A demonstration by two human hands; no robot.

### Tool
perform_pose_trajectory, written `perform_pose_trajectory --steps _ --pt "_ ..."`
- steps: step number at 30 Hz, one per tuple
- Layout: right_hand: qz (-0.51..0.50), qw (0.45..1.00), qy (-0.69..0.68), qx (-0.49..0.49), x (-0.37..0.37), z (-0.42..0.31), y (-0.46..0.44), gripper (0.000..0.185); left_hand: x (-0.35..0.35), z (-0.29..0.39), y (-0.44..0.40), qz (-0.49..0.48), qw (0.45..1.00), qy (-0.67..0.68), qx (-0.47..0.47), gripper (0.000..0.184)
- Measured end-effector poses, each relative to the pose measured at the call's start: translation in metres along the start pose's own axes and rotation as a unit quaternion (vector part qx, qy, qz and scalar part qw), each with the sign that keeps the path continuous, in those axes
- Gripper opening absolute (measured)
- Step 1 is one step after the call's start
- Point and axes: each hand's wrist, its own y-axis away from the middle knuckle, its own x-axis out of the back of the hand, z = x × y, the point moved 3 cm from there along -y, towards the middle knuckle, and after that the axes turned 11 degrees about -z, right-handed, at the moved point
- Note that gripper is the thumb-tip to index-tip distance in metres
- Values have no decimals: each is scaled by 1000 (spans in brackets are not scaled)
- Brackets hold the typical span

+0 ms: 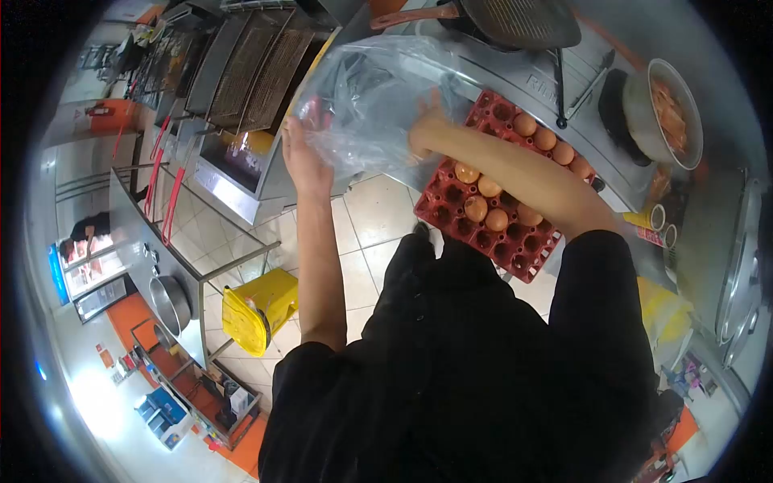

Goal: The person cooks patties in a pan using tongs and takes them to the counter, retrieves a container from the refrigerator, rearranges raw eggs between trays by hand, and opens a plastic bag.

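A clear plastic bag (366, 105) is spread between both hands over the steel counter's edge. My left hand (304, 153) is at the bag's left side, its fingers closed on the plastic. At the bag's right side is my right hand (427, 125), partly behind or inside the plastic; its fingers are blurred, so their hold cannot be made out. Under my right forearm lies a red egg tray (439, 205) with several brown eggs (489, 186) and some vacant cups.
A grill pan (523, 20) and tongs (592, 88) lie on the counter, near a pot of food (676, 113). Fryer baskets (258, 68) stand at upper left. A yellow bin (270, 306) is on the floor. Another person (93, 229) is far left.
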Motion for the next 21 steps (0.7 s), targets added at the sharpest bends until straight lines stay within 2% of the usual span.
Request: perform_pose_trajectory --steps 1,2,4,5,6,7,8,9,10,11,13,15,17,18,19,20,21 --pt "-38 997 -72 5 -17 5 -29 38 0 -1 -7 6 998 56 -23 16" --pt "-75 986 -145 8 -22 6 -30 38 4 -5 -11 2 998 58 -15 16" --pt "-57 986 -156 10 -23 12 -32 37 11 -13 -25 -104 981 -162 24 20" --pt "-36 987 -158 18 -15 8 -17 36 13 -14 -28 -114 981 -154 35 20" --pt "-18 987 -160 25 -8 1 2 36 13 -10 -25 -164 926 -339 0 26" --pt "1 986 -164 31 -2 -5 21 35 8 -8 -19 -213 834 -507 -41 32" --pt "20 985 -169 34 0 -10 39 35 2 -4 -15 -212 844 -493 27 41" --pt "10 983 -183 17 -4 -11 58 35 5 -8 -13 -232 845 -481 34 41" --pt "145 947 -278 67 -3 -11 82 28 14 -14 -14 -270 856 -438 42 41" --pt "280 884 -358 111 -6 -5 105 23 19 -20 -14 -305 866 -393 51 42" --pt "421 819 -390 -27 -40 21 151 22 20 -23 -8 -346 861 -367 64 41" --pt "419 813 -350 -201 -84 55 183 24 19 -21 0 -398 781 -477 68 52" --pt "425 819 -232 -308 -132 69 202 26 26 -27 3 -400 787 -465 58 48" --pt "418 814 -235 -326 -140 61 205 26 33 -32 0 -368 793 -480 74 44" --pt "456 777 -256 -351 -146 56 210 26 35 -38 -3 -337 798 -492 87 39" --pt "492 737 -272 -375 -147 51 219 26 30 -36 -2 -321 842 -421 103 36" --pt "511 712 -346 -335 -143 40 224 28 12 -18 3 -306 818 -472 122 39"
